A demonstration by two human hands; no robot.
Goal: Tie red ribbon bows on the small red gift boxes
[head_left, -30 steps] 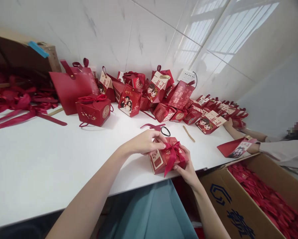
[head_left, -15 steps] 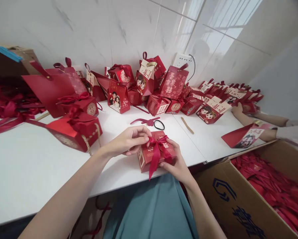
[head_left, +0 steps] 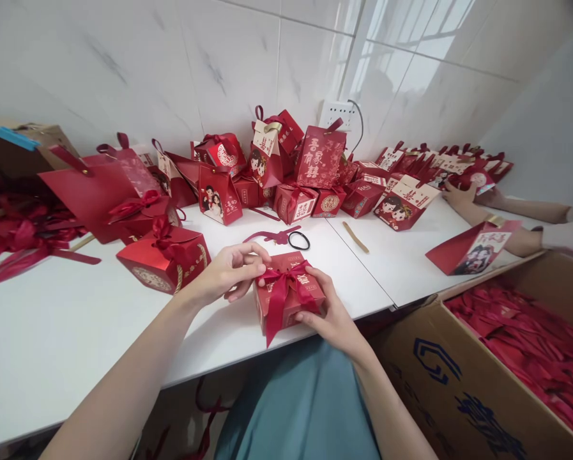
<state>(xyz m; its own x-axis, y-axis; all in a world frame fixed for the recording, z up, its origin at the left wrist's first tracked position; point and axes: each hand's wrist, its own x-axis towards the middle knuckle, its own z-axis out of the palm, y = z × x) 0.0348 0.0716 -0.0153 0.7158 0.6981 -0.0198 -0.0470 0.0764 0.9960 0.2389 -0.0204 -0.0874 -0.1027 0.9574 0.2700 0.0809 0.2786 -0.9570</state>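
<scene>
A red gift box [head_left: 287, 260] with printed characters stands near the table's front edge, tied with a crimson ribbon bow [head_left: 277, 300] whose tail hangs down the front. My left hand [head_left: 226, 276] pinches the left loop of the bow between thumb and fingers. Around the box's right side, my right hand [head_left: 331, 314] is closed, fingers on top and thumb at the front. Behind the box lie a black hair tie [head_left: 299, 241] and a loose dark red ribbon [head_left: 271, 236].
Several red gift boxes [head_left: 221, 195] crowd along the wall. Loose ribbons [head_left: 20, 236] are heaped at the left. A carton [head_left: 420, 383] full of red pieces stands below the table at right. Another person's hand [head_left: 458, 195] holds a red box at far right.
My view has shifted, so the box and both hands appear slightly farther left. My grip on ribbon and box looks the same. The other person's hands have raised a red box slightly.
</scene>
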